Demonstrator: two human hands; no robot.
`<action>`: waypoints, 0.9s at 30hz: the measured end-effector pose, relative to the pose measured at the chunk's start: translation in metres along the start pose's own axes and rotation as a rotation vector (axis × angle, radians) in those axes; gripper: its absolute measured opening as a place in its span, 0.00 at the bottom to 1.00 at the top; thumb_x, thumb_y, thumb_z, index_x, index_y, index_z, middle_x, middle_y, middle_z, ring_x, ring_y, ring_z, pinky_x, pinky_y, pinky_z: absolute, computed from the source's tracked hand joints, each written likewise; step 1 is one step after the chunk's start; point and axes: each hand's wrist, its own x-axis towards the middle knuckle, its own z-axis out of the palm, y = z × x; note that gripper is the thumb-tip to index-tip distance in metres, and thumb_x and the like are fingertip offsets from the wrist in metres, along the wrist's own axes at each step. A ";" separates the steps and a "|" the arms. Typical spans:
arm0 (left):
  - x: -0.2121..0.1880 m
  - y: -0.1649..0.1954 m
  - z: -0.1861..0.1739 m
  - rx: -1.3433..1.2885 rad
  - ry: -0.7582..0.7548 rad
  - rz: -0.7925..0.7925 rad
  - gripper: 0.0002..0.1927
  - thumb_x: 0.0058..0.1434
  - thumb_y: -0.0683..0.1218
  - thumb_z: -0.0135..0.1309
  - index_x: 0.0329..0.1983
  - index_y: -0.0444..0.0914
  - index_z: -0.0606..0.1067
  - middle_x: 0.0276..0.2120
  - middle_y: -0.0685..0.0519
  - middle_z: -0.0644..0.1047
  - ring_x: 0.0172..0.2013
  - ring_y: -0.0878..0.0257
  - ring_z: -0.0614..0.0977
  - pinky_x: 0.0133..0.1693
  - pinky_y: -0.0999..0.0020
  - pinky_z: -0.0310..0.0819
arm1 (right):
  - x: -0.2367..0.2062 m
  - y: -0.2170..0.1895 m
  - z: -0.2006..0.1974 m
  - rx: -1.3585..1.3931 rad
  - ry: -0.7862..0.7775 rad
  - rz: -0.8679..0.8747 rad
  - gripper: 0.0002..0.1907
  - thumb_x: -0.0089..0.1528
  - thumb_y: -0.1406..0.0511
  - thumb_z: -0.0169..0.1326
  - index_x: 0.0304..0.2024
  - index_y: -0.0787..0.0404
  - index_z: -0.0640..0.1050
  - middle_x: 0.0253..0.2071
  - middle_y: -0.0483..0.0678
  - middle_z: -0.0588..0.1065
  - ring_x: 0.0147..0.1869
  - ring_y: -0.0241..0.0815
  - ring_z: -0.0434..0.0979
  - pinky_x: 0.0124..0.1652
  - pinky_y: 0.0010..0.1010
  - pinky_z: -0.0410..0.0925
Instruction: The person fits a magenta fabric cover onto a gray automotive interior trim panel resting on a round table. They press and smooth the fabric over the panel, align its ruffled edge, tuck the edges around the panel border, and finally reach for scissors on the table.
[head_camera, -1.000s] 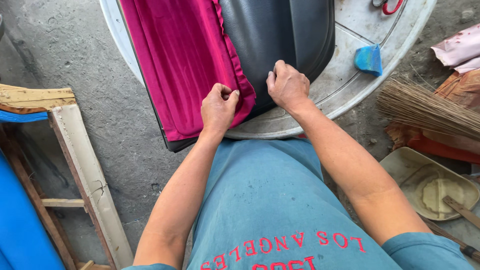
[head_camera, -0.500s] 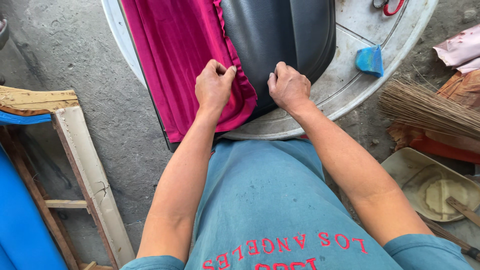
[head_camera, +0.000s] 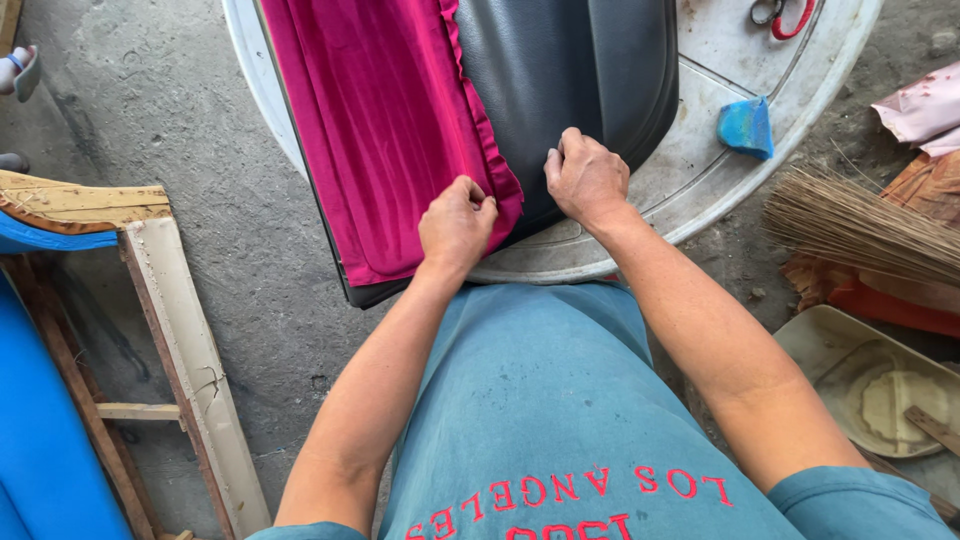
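A magenta velvet fabric (head_camera: 375, 130) lies over the left part of a black leather panel (head_camera: 570, 70) on a round white table (head_camera: 700, 190). My left hand (head_camera: 455, 222) is closed on the fabric's ruffled near edge, pinching it by the panel's near corner. My right hand (head_camera: 585, 178) presses down on the black leather just beside the fabric edge, fingers curled, a few centimetres from the left hand.
A blue sponge (head_camera: 746, 127) and red-handled scissors (head_camera: 785, 15) lie on the table at the right. A straw broom (head_camera: 850, 225) and a cream dustpan (head_camera: 875, 385) are on the floor to the right. A wooden frame (head_camera: 170, 330) with blue upholstery (head_camera: 35, 440) stands at the left.
My left hand moved along the fabric's ruffled edge, first up and then back toward the near corner. My right hand stayed on the black leather.
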 end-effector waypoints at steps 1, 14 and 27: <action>-0.002 -0.001 0.001 -0.004 0.002 -0.004 0.10 0.58 0.53 0.61 0.33 0.42 0.76 0.27 0.51 0.82 0.32 0.51 0.85 0.36 0.51 0.77 | 0.000 0.000 0.000 0.004 0.005 -0.004 0.11 0.65 0.59 0.54 0.36 0.60 0.76 0.36 0.53 0.80 0.39 0.62 0.81 0.42 0.52 0.72; 0.005 -0.003 0.002 -0.050 0.030 0.132 0.11 0.62 0.51 0.58 0.34 0.41 0.72 0.32 0.50 0.80 0.35 0.47 0.83 0.36 0.47 0.74 | 0.001 -0.005 -0.003 0.000 0.037 -0.004 0.11 0.65 0.59 0.54 0.35 0.60 0.76 0.36 0.55 0.80 0.40 0.63 0.80 0.42 0.53 0.71; 0.011 -0.019 0.004 -0.065 -0.009 0.275 0.11 0.64 0.52 0.56 0.37 0.42 0.69 0.31 0.49 0.79 0.31 0.47 0.82 0.32 0.48 0.75 | 0.002 -0.010 0.004 -0.050 0.075 0.068 0.12 0.65 0.58 0.55 0.35 0.60 0.77 0.35 0.55 0.80 0.40 0.62 0.80 0.42 0.51 0.70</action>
